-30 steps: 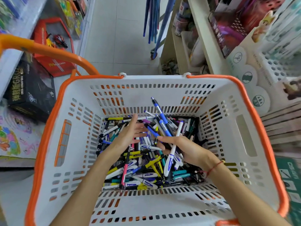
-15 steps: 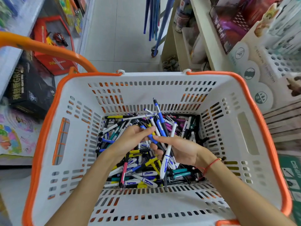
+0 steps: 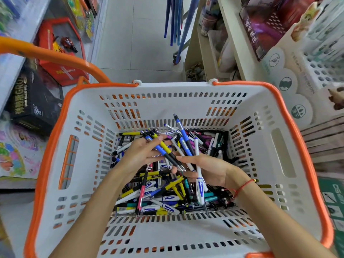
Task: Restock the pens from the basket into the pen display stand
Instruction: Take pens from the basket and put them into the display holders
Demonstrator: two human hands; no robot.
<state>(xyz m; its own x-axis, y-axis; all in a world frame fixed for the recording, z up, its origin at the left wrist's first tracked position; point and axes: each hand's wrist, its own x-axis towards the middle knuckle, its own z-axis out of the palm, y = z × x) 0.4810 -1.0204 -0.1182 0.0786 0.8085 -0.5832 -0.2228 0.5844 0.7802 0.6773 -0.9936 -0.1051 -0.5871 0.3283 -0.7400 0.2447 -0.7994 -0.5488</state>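
A white basket with an orange rim [image 3: 290, 120] holds a heap of several loose pens [image 3: 160, 198] in blue, yellow, white, teal and pink. Both my hands are down inside it above the heap. My left hand [image 3: 141, 155] grips a couple of pens, one blue and one yellow-and-black [image 3: 163, 148], slanting across its fingers. My right hand [image 3: 208, 168] holds a bundle of several pens [image 3: 186, 144], blue and white ones sticking up and a white one hanging below the palm. The white pen display stand [image 3: 316, 71], with rows of round holes, stands at the upper right.
An orange basket handle [image 3: 55, 58] arcs over the left side. Boxed toys and games [image 3: 37, 101] lie on the left shelf. A cream shelf unit [image 3: 229, 34] with goods is at the right, blue poles [image 3: 176, 21] ahead on the tiled aisle floor.
My left hand has lifted a couple of pens out of the heap and brought them toward my right hand. The right hand's bundle stays raised, and the view has shifted slightly.
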